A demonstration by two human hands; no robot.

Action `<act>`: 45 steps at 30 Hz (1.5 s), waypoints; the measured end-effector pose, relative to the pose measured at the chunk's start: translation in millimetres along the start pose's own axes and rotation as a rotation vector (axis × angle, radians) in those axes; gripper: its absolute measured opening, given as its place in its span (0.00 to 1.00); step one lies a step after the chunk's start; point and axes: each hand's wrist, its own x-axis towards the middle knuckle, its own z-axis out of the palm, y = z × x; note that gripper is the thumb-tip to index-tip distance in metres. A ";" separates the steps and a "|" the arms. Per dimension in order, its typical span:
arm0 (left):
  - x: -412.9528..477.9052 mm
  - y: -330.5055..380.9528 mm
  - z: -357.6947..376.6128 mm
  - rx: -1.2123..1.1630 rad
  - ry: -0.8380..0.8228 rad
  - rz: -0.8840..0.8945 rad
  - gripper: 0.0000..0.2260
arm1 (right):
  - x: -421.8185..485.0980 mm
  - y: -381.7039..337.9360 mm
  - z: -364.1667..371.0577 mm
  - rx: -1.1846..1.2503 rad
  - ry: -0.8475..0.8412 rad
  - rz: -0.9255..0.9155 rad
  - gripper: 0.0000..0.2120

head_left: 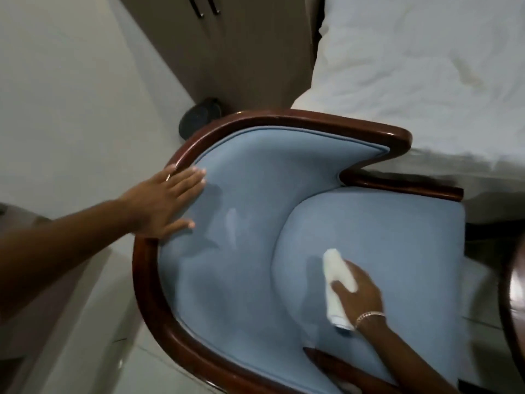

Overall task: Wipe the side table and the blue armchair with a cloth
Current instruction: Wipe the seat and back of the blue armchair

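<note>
The blue armchair [250, 251] fills the middle of the view, its light blue padding edged by a dark polished wood frame. My left hand [167, 203] lies flat with fingers spread on the upper left of the backrest, by the wooden rim. My right hand [356, 291] presses a rolled white cloth [338, 282] onto the seat cushion near its left edge. A curved dark wooden edge, possibly the side table [514, 297], shows at the far right.
A bed with white sheets [426, 66] stands right behind the chair. A brown wardrobe [244, 46] is at the top middle, with a dark round object [199, 118] on the pale floor beside it.
</note>
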 end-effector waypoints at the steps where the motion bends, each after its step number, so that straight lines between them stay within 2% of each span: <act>1: -16.3 -0.8 9.6 0.003 -0.015 0.012 0.41 | -7.0 -26.0 23.3 0.155 -0.024 0.021 0.26; 4: -46.3 1.7 35.3 -0.001 -0.025 0.012 0.39 | -31.4 -103.9 98.8 0.417 -0.091 -0.116 0.27; 6: -49.3 1.1 47.3 -0.062 0.055 -0.003 0.37 | -42.7 -142.6 142.9 0.409 -0.115 -0.196 0.29; 8: -47.2 3.1 57.4 -0.173 0.132 -0.015 0.37 | -42.9 -168.0 174.0 0.292 -0.034 -0.253 0.29; 12: -44.7 2.3 76.8 -0.287 0.279 0.010 0.37 | 8.2 -223.2 201.3 0.313 0.230 -0.365 0.26; 13: -43.2 1.5 80.1 -0.290 0.306 0.025 0.38 | 32.9 -230.9 202.7 0.313 0.304 -0.329 0.26; 15: -41.7 -0.6 83.6 -0.278 0.316 0.059 0.38 | 75.8 -229.9 194.6 0.383 0.359 -0.145 0.28; 19: -39.5 2.6 80.0 -0.284 0.305 0.070 0.39 | 49.3 -167.6 190.4 0.401 0.157 0.142 0.29; 22: -40.2 2.7 77.7 -0.322 0.290 0.055 0.39 | -1.6 -170.8 202.0 0.359 0.006 0.039 0.34; 25: -39.1 3.2 82.0 -0.338 0.330 0.057 0.40 | 13.3 -231.5 213.7 0.289 0.157 -0.203 0.31; 28: -40.5 4.3 84.3 -0.365 0.368 0.048 0.40 | 80.1 -262.9 206.0 0.336 0.439 -0.221 0.28; 30: -35.9 2.4 85.1 -0.360 0.350 0.053 0.41 | 123.1 -239.9 194.4 0.372 0.533 -0.167 0.29; 32: -37.9 2.8 84.9 -0.349 0.338 0.058 0.40 | 128.7 -203.9 190.4 0.457 0.471 -0.064 0.34; 34: -41.0 3.5 85.5 -0.326 0.358 0.051 0.40 | 106.8 -167.3 194.4 0.503 0.303 0.044 0.39; 37: -39.8 3.7 85.3 -0.331 0.381 0.066 0.39 | 45.4 -113.0 189.7 0.298 -0.083 0.176 0.31; 40: -41.3 2.5 81.0 -0.353 0.329 0.056 0.40 | -8.4 -96.2 157.7 0.016 -0.437 0.294 0.31; 43: -44.4 6.4 72.3 -0.437 0.296 0.028 0.39 | -35.1 -139.7 123.7 -0.199 -0.507 0.303 0.25; 45: -48.8 18.1 63.4 -0.598 0.311 -0.124 0.36 | -47.6 -188.0 117.1 -0.181 -0.438 0.220 0.17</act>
